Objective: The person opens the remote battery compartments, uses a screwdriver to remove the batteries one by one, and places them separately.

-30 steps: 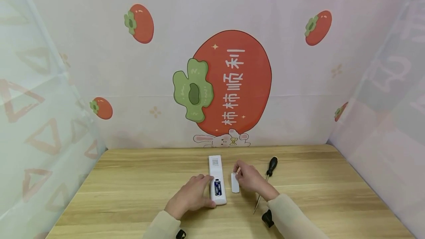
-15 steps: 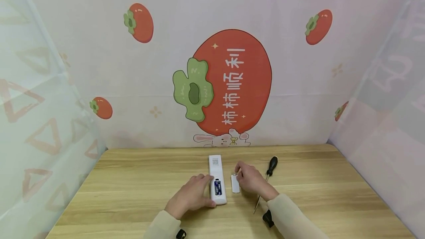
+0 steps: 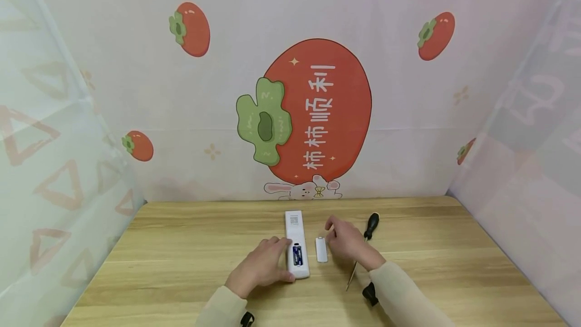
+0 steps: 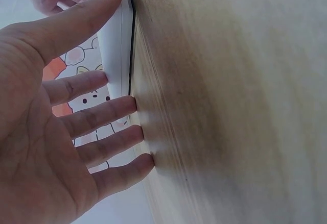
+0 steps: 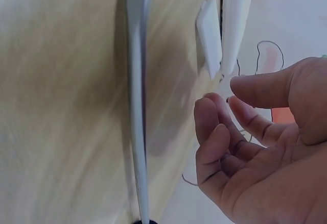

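A white remote control (image 3: 294,232) lies back up on the table, its compartment uncovered with blue batteries (image 3: 297,256) inside. Along its left edge rests my left hand (image 3: 257,268); in the left wrist view the thumb and index finger touch the remote's side (image 4: 115,40), and the other fingers are extended. To the right of the remote lies the loose white battery cover (image 3: 321,250), also visible in the right wrist view as a thin slab (image 5: 208,35). Beside the cover hovers my right hand (image 3: 348,242), fingers loosely bent, holding nothing.
A screwdriver (image 3: 371,225) with a black handle lies at the right, its shaft partly under my right forearm. The wooden table (image 3: 204,236) meets a printed cloth backdrop (image 3: 227,64) behind, with cloth walls on both sides.
My right hand has come off the battery cover and shifted slightly right, leaving the cover lying on the table. The left hand stays at the remote control.
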`<state>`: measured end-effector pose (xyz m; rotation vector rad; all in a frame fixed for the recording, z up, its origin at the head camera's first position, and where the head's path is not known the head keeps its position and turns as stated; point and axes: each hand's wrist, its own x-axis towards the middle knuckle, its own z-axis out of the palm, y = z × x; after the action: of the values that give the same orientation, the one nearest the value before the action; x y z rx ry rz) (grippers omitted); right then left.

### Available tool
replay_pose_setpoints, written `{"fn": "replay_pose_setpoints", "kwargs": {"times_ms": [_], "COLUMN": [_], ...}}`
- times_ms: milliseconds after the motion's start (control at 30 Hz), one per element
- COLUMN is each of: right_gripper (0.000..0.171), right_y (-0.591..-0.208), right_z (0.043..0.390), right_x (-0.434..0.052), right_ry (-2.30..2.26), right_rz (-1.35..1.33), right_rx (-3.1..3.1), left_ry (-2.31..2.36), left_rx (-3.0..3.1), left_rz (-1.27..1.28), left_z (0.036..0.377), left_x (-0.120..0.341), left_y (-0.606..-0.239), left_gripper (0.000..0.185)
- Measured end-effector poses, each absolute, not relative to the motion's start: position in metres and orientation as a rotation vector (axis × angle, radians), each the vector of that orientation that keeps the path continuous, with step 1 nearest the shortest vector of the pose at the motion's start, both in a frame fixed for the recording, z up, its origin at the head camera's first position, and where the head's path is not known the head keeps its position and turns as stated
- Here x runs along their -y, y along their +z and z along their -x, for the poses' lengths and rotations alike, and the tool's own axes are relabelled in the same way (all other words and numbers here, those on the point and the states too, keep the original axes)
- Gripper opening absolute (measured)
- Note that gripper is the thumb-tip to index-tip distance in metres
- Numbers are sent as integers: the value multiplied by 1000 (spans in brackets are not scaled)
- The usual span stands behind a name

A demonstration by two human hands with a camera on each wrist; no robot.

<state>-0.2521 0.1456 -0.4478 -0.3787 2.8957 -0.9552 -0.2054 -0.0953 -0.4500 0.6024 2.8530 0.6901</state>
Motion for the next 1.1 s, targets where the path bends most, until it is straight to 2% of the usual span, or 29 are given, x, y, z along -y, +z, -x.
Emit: {"fn": "replay_pose_setpoints", "kwargs": {"times_ms": [700, 900, 1100], "right_gripper": [23, 27, 39], "right_y": [-426, -425, -427], "right_z": [267, 271, 274], "right_x": [-188, -201, -211], "right_ry": [-906, -844, -809], "right_rz": [225, 206, 145], "right_rx": [-3066, -3133, -3177], "left_ry": [704, 708, 707], "left_rx": [-2839, -2842, -2835], "left_rz": [-581, -585, -580], "left_z": [206, 206, 206], "left_x": [95, 95, 95], "left_y": [-449, -450, -450], "left_gripper": [80, 81, 81]}}
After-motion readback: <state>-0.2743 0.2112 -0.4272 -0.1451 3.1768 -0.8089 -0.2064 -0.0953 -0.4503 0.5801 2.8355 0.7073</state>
